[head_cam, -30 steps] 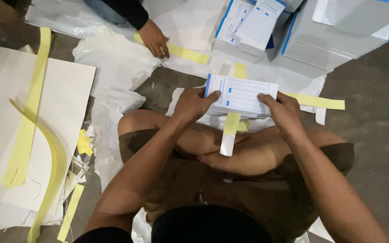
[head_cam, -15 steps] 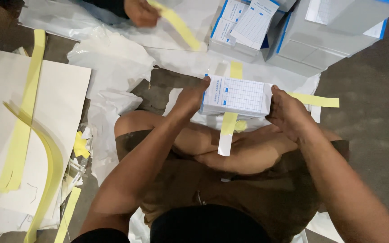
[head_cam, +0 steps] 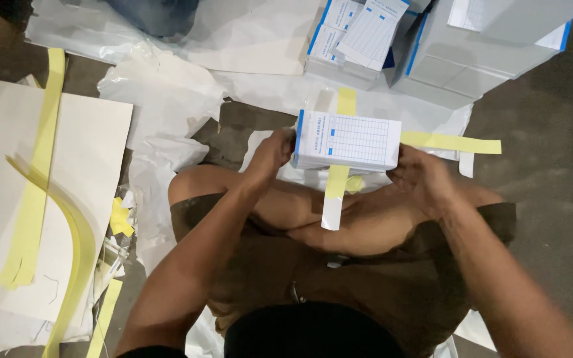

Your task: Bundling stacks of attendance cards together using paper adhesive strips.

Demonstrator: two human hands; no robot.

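Observation:
I hold a stack of white cards with blue printed grids above my crossed legs. My left hand grips its left end and my right hand grips its right end. A yellow paper strip with a white end hangs down from under the stack's front edge. Another yellow strip lies on the floor just right of the stack.
Grey boxes with blue edges and more card packs stand at the back right. White paper sheets and long yellow strips cover the floor at the left. A dark shape sits at the top edge.
The other person's hand with a yellow strip at the top has left the view. The card stack has risen slightly and stays held by both my hands.

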